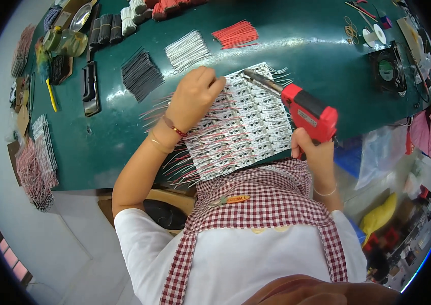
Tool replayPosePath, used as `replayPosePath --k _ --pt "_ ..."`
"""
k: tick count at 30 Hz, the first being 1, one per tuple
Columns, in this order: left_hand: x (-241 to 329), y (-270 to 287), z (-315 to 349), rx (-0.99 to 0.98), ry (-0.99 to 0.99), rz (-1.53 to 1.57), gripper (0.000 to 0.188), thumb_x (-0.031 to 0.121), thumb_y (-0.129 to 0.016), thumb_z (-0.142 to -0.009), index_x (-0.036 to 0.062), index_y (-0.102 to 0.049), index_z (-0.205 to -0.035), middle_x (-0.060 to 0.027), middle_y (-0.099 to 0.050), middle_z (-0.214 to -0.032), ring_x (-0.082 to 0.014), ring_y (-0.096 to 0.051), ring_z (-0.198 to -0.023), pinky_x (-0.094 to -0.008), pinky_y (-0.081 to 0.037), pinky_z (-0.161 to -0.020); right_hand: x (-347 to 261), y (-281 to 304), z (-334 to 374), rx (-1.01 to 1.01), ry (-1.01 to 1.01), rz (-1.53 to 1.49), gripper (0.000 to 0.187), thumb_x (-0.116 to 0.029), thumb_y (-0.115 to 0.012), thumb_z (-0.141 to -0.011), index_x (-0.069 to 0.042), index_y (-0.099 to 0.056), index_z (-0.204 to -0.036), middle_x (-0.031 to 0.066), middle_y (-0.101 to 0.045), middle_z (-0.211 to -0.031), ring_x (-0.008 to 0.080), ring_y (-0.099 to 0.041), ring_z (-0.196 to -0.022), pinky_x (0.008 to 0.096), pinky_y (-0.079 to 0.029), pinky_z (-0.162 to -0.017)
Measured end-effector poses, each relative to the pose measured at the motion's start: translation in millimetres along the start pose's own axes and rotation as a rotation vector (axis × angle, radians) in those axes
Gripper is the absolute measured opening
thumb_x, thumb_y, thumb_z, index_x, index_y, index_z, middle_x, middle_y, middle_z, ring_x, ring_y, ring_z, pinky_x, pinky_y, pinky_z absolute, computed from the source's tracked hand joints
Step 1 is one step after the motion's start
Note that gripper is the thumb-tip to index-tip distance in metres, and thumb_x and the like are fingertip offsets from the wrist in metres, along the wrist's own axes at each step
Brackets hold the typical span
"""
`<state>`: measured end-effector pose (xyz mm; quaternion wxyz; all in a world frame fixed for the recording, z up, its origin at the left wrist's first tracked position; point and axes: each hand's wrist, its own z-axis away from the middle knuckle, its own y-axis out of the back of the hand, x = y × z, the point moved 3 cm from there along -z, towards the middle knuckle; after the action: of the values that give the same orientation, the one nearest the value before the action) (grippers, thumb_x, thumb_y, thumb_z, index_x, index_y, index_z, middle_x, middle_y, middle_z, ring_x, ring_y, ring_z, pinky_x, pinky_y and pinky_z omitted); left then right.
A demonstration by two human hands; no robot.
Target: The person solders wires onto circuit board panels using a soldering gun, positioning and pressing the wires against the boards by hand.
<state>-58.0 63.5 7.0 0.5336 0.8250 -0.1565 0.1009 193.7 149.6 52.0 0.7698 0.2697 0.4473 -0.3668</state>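
Observation:
My right hand point(313, 151) grips the handle of a red and black soldering gun point(309, 113), whose metal tip reaches the upper edge of a white panel of small circuit boards point(272, 118). My left hand point(195, 96) is closed over the panel's upper left; its fingertips are turned away, so what they pinch is hidden. Red and white wires point(185, 158) stick out from the panel's left side and lie across its rows. A few short wires point(279, 73) show at its upper right corner. The panel's near edge meets my checked apron.
Beyond the panel lie bundles of black wires point(141, 75), white wires point(187, 52) and red wires point(235, 35). A black-handled tool point(90, 86) and a jar point(70, 42) are at left. A small fan point(389, 68) and a solder spool point(375, 36) stand at right. Wired strips point(35, 165) hang over the left edge.

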Motion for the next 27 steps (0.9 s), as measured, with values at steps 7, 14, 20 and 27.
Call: replayPosePath --k 7,14,20,27 --pt "-6.5 -8.0 -2.4 -0.02 -0.024 0.007 0.02 0.0 -0.062 -0.072 0.0026 -0.064 -0.092 -0.0072 -0.046 -0.076 -0.0224 -0.051 -0.073 -0.0337 -0.046 -0.065 4.1 -13.3 -7.6 0.014 -0.02 0.112 0.019 -0.017 -0.075 -0.083 -0.002 -0.063 -0.084 -0.0017 -0.057 -0.062 0.0045 -0.05 -0.047 0.0211 -0.039 -0.044" --pt "-7.7 -9.2 -1.9 -0.039 -0.021 0.026 0.021 0.002 -0.06 -0.072 0.0026 -0.064 -0.092 -0.0073 -0.047 -0.078 -0.0221 -0.052 -0.074 -0.0335 -0.046 -0.067 4.7 -14.7 -7.8 -0.002 -0.011 0.165 0.018 -0.016 -0.075 -0.082 -0.002 -0.064 -0.085 -0.0019 -0.057 -0.062 0.0036 -0.049 -0.048 0.0209 -0.038 -0.044" --pt "-10.4 -9.5 -3.8 -0.039 -0.018 0.067 0.021 0.002 -0.059 -0.072 0.0028 -0.064 -0.092 -0.0075 -0.048 -0.079 -0.0225 -0.052 -0.076 -0.0334 -0.046 -0.068 19.9 -11.1 -5.8 0.071 0.136 0.247 0.016 -0.013 -0.077 -0.08 -0.003 -0.065 -0.084 -0.0028 -0.057 -0.061 0.0036 -0.048 -0.048 0.021 -0.037 -0.044" --pt "-12.6 -9.3 -3.7 -0.061 -0.012 0.065 0.019 0.003 -0.058 -0.073 0.0034 -0.064 -0.091 -0.0076 -0.049 -0.08 -0.023 -0.053 -0.078 -0.0337 -0.046 -0.07 5.8 -12.7 -5.8 0.003 0.026 0.111 0.014 -0.011 -0.075 -0.081 -0.002 -0.064 -0.084 -0.0013 -0.059 -0.064 0.0049 -0.05 -0.048 0.0218 -0.039 -0.045"
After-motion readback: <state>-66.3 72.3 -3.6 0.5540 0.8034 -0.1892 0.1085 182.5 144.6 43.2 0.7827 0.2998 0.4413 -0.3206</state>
